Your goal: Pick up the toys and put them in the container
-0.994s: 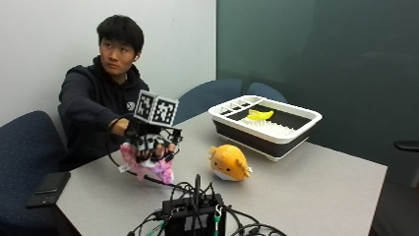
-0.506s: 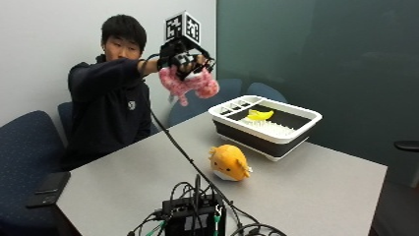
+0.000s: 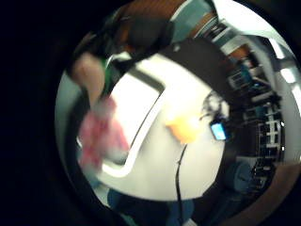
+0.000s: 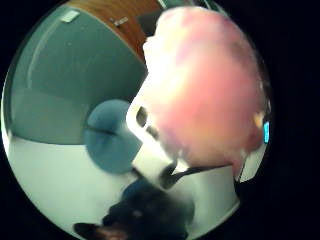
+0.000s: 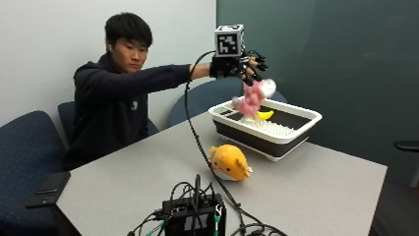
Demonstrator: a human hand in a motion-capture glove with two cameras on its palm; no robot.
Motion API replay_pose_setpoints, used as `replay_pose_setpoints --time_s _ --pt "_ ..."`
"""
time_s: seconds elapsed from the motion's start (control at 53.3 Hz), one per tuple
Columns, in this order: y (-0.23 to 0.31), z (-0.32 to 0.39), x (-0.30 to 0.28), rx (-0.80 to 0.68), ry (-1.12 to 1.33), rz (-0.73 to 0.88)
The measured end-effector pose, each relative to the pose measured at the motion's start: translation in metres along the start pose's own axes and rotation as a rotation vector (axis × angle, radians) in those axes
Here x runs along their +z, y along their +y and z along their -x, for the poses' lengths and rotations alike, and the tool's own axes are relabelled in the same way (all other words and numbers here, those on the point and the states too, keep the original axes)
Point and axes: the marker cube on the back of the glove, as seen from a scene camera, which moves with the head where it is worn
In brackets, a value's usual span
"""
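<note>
Hanging just under the gloved right hand point(image 5: 241, 68), a pink plush toy point(image 5: 252, 99) is seen in the outside view above the near end of the white-rimmed, dark-walled container point(image 5: 288, 140). The toy is blurred, and whether it is touched by the fingers point(image 5: 256, 63) or is already apart from them cannot be told; the fingers look spread and only slightly bent, so the state of the grip cannot be told. The arm is stretched out from the person seated at about ten o'clock on the grey table point(image 5: 308, 191), with the hand held above the container's rim. Inside the container, a yellow banana-shaped toy point(image 5: 263, 115) is seen lying on the white ribbed floor, just beside and below the pink plush toy. An orange plush toy point(image 5: 228, 162) is found on the table at about seven o'clock from the container, near it but apart from it. A black box with cables point(image 5: 194, 218) is placed at the table's near edge, at about six o'clock. In the thumb side palm view much of the frame is filled by the pink plush toy point(image 4: 210, 85), so it is close to the palm, with the container point(image 4: 150, 155) beneath it.
</note>
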Motion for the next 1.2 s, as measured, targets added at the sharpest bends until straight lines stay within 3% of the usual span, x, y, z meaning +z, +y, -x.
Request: replay_pose_setpoints --time_s 0.113,0.3,0.544,1.031,1.2 --pt "0.001 -0.013 0.003 0.115 -0.128 0.012" --pt "0.043 -0.053 -0.001 0.134 0.05 0.003" --pt "0.069 -0.145 -0.011 0.212 0.059 0.043" --pt "0.033 -0.193 0.166 0.272 0.26 0.358" --pt "0.034 -0.206 0.188 0.243 0.254 0.247"
